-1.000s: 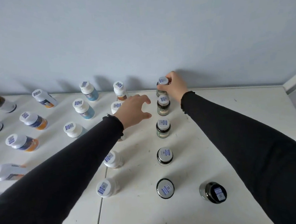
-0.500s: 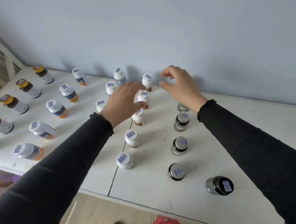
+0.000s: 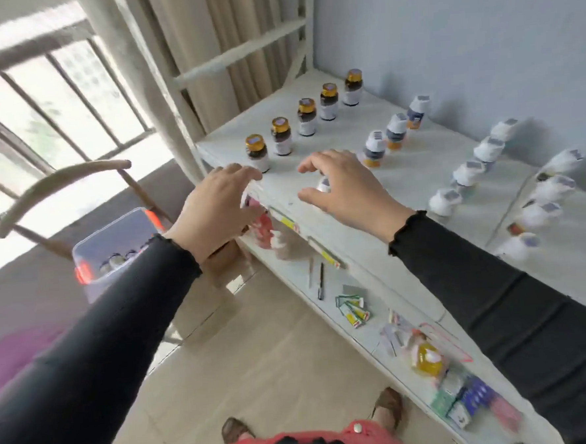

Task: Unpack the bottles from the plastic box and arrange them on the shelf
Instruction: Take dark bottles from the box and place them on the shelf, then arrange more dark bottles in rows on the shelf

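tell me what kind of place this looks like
Probably a room in a home, not a shop or lab: a barred window with a beige curtain, a wooden chair holding the plastic box, and a white shelf lined with bottles.

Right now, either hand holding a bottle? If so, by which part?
Nothing is held. The left hand and right hand both hover with spread fingers above the shelf's front edge; a white bottle cap shows under the right palm, not gripped.
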Demonstrator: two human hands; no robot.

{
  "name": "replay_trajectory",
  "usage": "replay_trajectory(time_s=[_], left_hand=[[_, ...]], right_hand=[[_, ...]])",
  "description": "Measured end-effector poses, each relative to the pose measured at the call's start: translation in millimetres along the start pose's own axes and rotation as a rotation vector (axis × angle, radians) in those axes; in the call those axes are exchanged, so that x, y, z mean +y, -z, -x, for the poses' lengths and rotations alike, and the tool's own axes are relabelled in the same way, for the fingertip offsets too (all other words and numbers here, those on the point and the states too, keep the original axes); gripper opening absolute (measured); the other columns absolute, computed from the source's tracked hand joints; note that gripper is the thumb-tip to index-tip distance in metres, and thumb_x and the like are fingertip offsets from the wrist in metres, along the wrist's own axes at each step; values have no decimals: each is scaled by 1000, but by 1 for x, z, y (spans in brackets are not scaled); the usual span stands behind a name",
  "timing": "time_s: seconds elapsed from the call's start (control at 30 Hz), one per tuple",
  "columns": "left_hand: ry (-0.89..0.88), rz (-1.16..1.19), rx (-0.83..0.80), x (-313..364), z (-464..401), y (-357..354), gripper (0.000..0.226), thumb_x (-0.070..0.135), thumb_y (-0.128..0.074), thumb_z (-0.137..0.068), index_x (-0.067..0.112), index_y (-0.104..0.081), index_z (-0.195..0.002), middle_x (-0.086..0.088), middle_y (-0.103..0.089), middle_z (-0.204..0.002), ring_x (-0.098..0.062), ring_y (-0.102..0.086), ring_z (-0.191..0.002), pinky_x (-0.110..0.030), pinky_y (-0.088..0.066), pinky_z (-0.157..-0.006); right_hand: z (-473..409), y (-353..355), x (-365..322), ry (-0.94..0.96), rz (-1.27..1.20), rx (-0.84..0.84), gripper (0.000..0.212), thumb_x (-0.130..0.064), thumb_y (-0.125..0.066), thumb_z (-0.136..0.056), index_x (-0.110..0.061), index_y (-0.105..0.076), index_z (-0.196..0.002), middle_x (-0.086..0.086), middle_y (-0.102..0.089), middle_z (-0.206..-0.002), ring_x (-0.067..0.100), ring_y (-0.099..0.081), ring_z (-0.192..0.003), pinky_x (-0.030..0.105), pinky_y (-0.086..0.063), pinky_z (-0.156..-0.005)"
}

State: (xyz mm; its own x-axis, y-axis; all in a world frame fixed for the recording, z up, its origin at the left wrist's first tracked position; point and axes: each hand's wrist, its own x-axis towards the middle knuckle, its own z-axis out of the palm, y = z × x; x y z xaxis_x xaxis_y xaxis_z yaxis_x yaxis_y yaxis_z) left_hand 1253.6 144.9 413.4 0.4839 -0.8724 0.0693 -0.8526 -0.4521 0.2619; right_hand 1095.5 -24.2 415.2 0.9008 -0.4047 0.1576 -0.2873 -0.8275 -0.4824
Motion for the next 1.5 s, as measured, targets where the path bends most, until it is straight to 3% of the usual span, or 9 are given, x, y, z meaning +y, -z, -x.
replay_trajectory(time_s=[0.2,0.3,0.37,0.6,0.77,1.13,1.23,1.33,1.5], left_hand=[[174,-3,-32,-171,77,16,49,28,-70,-87,22,-57,-133,-3,-59,-127,-26,-54,-119,-39,-45,-97],[287,10,-55,-251,104,21,45,26,-69,-90,17,-58,-133,-4,-57,-133,-26,-53,-123,-35,-39,-100],[362,19,-91,-298,114,19,47,29,-68,-91,17,-56,-134,-5,-56,-136,-27,-53,-123,-37,-41,-101],[539,89,-221,-441,105,-19,48,24,-71,-88,15,-57,-133,-8,-57,-133,-27,-55,-120,-35,-41,-99],[614,184,-349,-525,73,-70,49,27,-68,-88,14,-56,-134,-9,-59,-133,-28,-58,-117,-38,-46,-99],[658,256,-636,-638,17,-193,51,40,-55,-98,11,-50,-139,-14,-53,-135,-36,-57,-117,-50,-46,-103],[614,246,-686,-652,8,-224,47,44,-44,-102,11,-53,-134,-13,-51,-129,-38,-57,-115,-52,-41,-104],[551,238,-743,-663,2,-249,43,42,-37,-106,11,-55,-129,-12,-49,-129,-35,-56,-116,-40,-35,-93],[471,307,-831,-678,-5,-274,46,43,-44,-103,7,-55,-131,-14,-53,-130,-34,-58,-113,-45,-46,-96]], right_hand=[[-61,-117,-117,19,-45,-162,43,-39,-67,-87,-20,-60,-125,-1,-59,-113,23,-51,-112,31,-38,-89],[-94,-176,-163,9,-81,-251,47,-45,-63,-86,-24,-59,-127,-2,-60,-124,21,-52,-119,39,-41,-101],[-116,-211,-184,-1,-99,-317,46,-40,-65,-90,-21,-58,-132,0,-60,-129,21,-53,-122,30,-39,-95],[-213,-341,-209,-107,-169,-464,50,-42,-65,-91,-19,-56,-135,2,-60,-128,19,-58,-115,35,-48,-97],[-280,-431,-210,-288,-219,-581,48,-37,-63,-94,-17,-56,-137,5,-63,-127,21,-60,-114,27,-42,-86],[-351,-581,-191,-393,-48,-744,50,-29,-61,-96,-13,-51,-142,13,-59,-138,31,-56,-126,37,-43,-104],[-359,-617,-176,-422,83,-803,46,-27,-62,-94,-11,-53,-137,17,-62,-132,37,-59,-120,43,-48,-100],[-361,-650,-169,-445,176,-904,48,-27,-64,-95,-9,-50,-137,19,-62,-129,37,-61,-115,42,-51,-94],[-366,-683,-164,-546,214,-920,62,-29,-71,-91,-7,-41,-141,19,-57,-135,38,-59,-120,45,-49,-96]])
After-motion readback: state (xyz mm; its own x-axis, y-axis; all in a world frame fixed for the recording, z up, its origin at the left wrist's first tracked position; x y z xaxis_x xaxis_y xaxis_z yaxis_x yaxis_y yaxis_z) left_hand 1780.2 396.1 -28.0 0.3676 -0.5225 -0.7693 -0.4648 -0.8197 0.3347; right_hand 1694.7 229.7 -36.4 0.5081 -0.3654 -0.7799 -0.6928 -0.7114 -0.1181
